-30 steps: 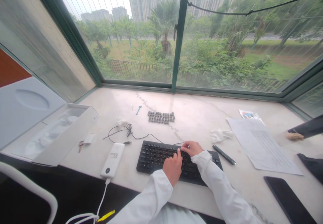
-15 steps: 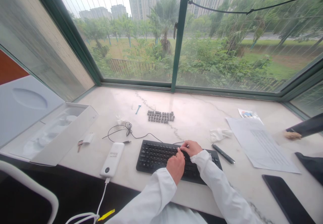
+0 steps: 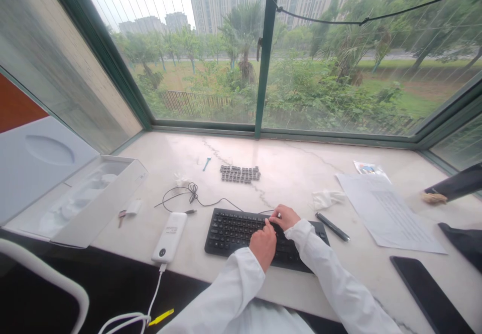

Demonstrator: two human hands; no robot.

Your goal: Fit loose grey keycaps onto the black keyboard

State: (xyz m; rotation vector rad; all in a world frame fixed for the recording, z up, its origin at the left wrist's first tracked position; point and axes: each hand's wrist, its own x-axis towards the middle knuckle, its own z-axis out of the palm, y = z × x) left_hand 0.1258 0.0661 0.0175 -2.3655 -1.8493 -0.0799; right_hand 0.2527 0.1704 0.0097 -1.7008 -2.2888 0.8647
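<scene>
A black keyboard (image 3: 233, 231) lies on the pale marble sill in front of me. My left hand (image 3: 263, 243) rests on its middle keys, fingers curled with the forefinger pointing forward. My right hand (image 3: 285, 217) sits just beyond it at the keyboard's far edge, fingers pinched together on something small I cannot make out. Both arms wear white sleeves. A block of loose dark keycaps (image 3: 240, 174) lies farther back on the sill.
A white power bank (image 3: 169, 237) with cable lies left of the keyboard, beside an open white box (image 3: 94, 206). A black pen (image 3: 333, 227), crumpled tissue (image 3: 327, 199), printed paper (image 3: 387, 212) and a dark phone (image 3: 429, 294) are right. Another person's hand (image 3: 433, 198) rests at far right.
My hands have drawn slightly closer together on the keyboard; the view has shifted a little. Nothing else moved.
</scene>
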